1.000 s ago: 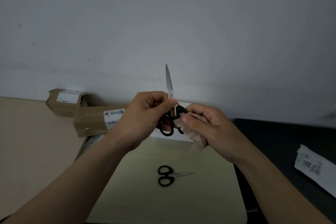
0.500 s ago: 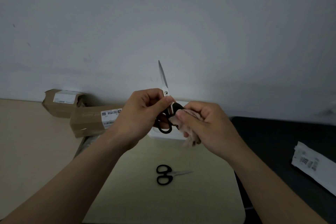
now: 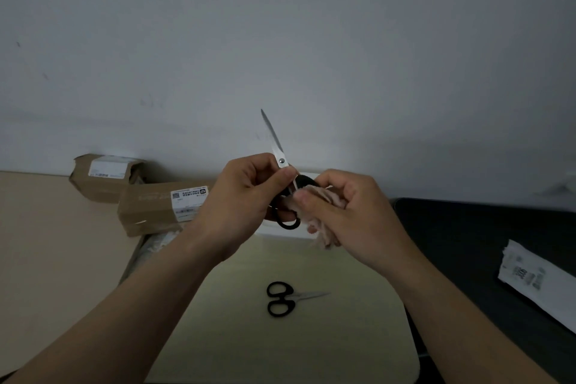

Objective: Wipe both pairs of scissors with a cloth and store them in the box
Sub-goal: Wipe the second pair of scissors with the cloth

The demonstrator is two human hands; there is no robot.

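My left hand (image 3: 243,196) grips a pair of black-handled scissors (image 3: 274,140) near the pivot, blades shut and pointing up, tilted slightly left. My right hand (image 3: 349,212) holds a crumpled pale cloth (image 3: 324,227) pressed against the scissors' black handles. A second, smaller pair of black-handled scissors (image 3: 285,298) lies flat on the pale yellow-green tabletop (image 3: 249,337) below my hands, tips pointing right. A white box (image 3: 280,231) stands at the table's far edge, mostly hidden behind my hands.
Two brown cardboard parcels (image 3: 162,206) (image 3: 106,176) with white labels sit at the left against the wall on a beige surface. A dark surface (image 3: 467,243) lies to the right, with a white printed packet (image 3: 536,280) on it.
The held scissors' blades have tilted from near upright to leaning left. My right hand keeps rubbing the cloth at the handles. The scissors on the table have not moved.
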